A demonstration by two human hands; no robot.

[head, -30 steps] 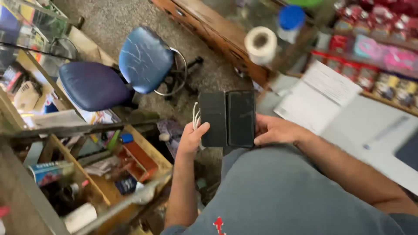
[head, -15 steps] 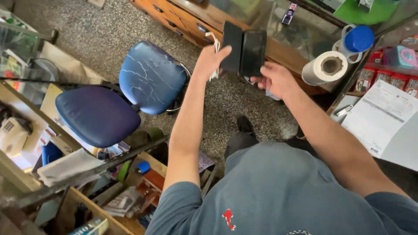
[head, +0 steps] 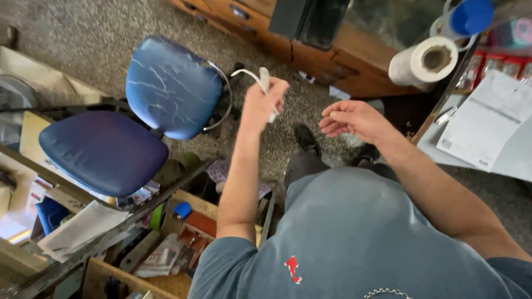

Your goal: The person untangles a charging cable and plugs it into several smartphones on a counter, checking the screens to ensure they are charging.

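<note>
clenched around a white cable (head: pixel 260 83), the left hand (head: pixel 265 102) is raised in front of the body, its grip closed on a short bundled length while a loop of the cord arcs out to the left, toward the chrome armrest of the blue office chair (head: pixel 141 116). the right hand (head: pixel 354 119) hangs just beside it, palm turned inward and fingers loosely curled, its grip released and empty; the two hands are near each other but apart. a dark flat phone-like device (head: pixel 310 19) sits at the top edge of the view against the wooden drawer cabinet (head: pixel 327 55), well clear of both hands; whether it rests on something or leans there cannot be told.

to the right, a roll of white paper towel (head: pixel 424 63) lies at the edge of the table (head: pixel 521 160), with a blue-capped container (head: pixel 468 16) behind it and a printed sheet (head: pixel 487 127) on top. below the left arm, open wooden trays (head: pixel 183 243) hold papers and small parts.

as for risk, the cable is held only at one bunched end, so the free loop could snag on the chair's armrest, or slip from the fingers and fall to the speckled floor (head: pixel 77 27) or into the cluttered trays. the paper towel roll sits close to the table edge, and an elbow swing from the right arm could well knock it off.
</note>
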